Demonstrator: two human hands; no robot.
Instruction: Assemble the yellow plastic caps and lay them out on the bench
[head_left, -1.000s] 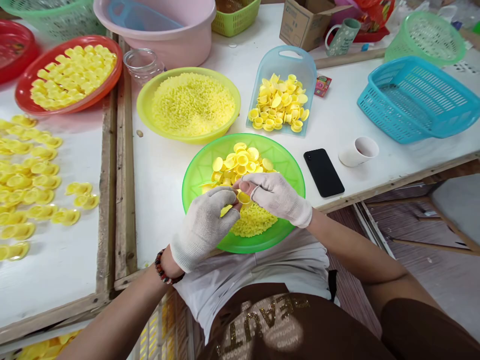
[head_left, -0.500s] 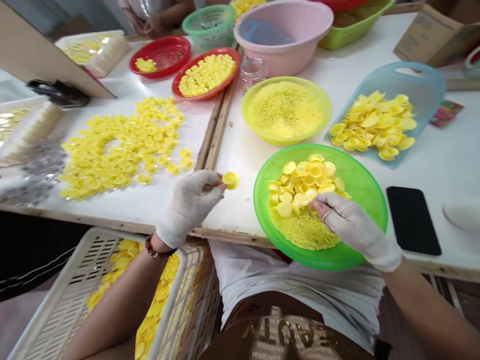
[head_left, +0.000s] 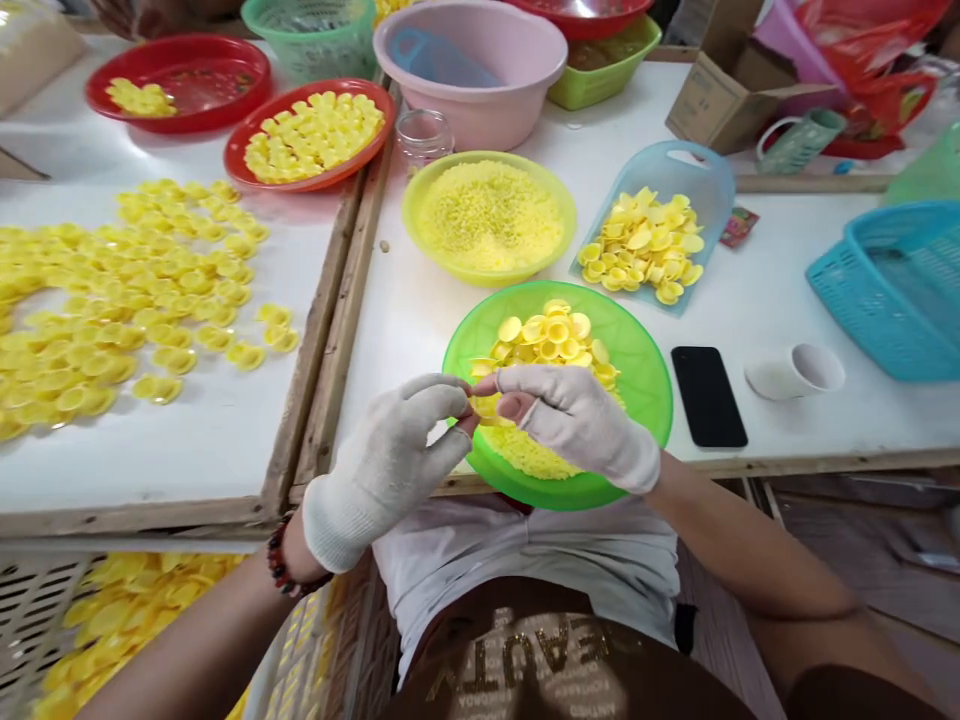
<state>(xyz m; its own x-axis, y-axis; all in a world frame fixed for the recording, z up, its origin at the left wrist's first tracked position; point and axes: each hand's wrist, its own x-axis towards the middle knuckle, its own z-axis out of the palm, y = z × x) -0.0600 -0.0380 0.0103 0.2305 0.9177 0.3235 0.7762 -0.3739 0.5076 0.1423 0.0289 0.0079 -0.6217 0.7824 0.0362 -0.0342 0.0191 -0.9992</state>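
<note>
Together, left hand [head_left: 397,450], right hand [head_left: 581,420], yellow cup [head_left: 489,410]

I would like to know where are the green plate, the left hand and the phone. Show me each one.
Green plate [head_left: 643,362], head view: bare part toward the phone.
Left hand [head_left: 391,460], head view: back of the glove.
Phone [head_left: 709,397], head view: middle.

Yellow piece [head_left: 493,421] in fingertips of left hand [head_left: 390,455] — mostly hidden; whether right hand [head_left: 577,418] grips too, unclear. Green plate [head_left: 649,370]: near-left rim behind hands. Blue basket [head_left: 844,270]: cut off by right edge. Crate [head_left: 34,595] — cut off at lower left.
</note>
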